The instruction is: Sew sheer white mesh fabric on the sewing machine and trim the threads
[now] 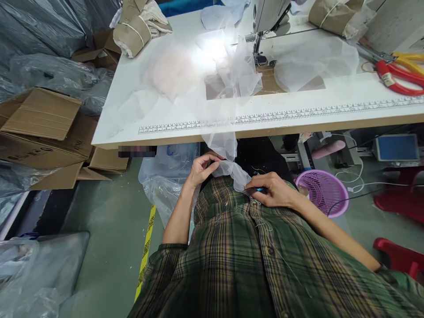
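A strip of sheer white fabric hangs over the table edge into my lap, in front of my green plaid shirt. My left hand pinches it between thumb and fingers just below the edge. In my right hand is a small pair of thread snips, dark with a bit of blue; the fingers hide most of it. Its tip points left and meets the fabric's lower end. More of this fabric lies up on the table, bunched beside the needle of a sewing machine.
The white sewing table has a printed ruler along its front edge. Red-handled scissors and a tied bundle are at right, another bundle at left. Below are a purple basket and cardboard boxes.
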{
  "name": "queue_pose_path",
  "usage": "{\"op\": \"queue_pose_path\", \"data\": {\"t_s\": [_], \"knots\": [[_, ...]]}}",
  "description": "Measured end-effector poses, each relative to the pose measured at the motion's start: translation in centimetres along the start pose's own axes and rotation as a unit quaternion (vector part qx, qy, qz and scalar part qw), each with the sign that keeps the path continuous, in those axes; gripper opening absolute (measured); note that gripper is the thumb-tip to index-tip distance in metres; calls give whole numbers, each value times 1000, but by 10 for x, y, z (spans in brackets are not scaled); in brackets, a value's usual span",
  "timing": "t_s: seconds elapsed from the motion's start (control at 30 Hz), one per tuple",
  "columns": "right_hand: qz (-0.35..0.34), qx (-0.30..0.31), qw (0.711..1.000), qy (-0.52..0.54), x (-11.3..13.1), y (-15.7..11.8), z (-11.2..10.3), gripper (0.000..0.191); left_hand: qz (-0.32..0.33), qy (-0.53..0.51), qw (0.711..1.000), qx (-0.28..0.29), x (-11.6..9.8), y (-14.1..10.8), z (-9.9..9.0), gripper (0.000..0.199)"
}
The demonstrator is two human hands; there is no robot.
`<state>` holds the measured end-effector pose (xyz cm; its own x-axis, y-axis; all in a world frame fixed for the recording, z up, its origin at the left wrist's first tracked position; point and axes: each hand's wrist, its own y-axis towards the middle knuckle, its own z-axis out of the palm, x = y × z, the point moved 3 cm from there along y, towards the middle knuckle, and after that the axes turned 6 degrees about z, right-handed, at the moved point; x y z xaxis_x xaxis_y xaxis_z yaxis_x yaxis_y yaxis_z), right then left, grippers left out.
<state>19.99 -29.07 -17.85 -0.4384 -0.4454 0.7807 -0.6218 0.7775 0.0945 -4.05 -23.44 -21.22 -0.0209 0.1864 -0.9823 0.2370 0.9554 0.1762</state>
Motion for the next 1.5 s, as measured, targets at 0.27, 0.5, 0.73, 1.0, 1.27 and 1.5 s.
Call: {"op": "queue_pose_path", "data": {"t_s": [0.27, 0.5, 0.73, 1.0, 1.27, 1.5], "knots": [[78, -10, 995, 58, -2, 3, 5, 28, 53, 127, 989, -57, 5, 5, -2, 31], [160, -27, 969, 185, 6, 21, 3, 21, 128, 206, 968, -66, -26, -22, 20, 26], [168, -33, 964, 203, 11, 19, 9, 13, 26, 0, 999, 38, -25, -36, 51, 30], [141, -48, 976, 159, 3, 25, -11, 26, -139, -101, 985, 15, -29, -56, 45, 43], [85, -46, 995, -32, -1, 55, -6, 48, -157, -21, 986, 55, -44, -80, 30, 38], [47, -52, 997, -40, 3, 37, -5, 42, -134, 110, 978, 118, -51, -88, 36, 25]]}}
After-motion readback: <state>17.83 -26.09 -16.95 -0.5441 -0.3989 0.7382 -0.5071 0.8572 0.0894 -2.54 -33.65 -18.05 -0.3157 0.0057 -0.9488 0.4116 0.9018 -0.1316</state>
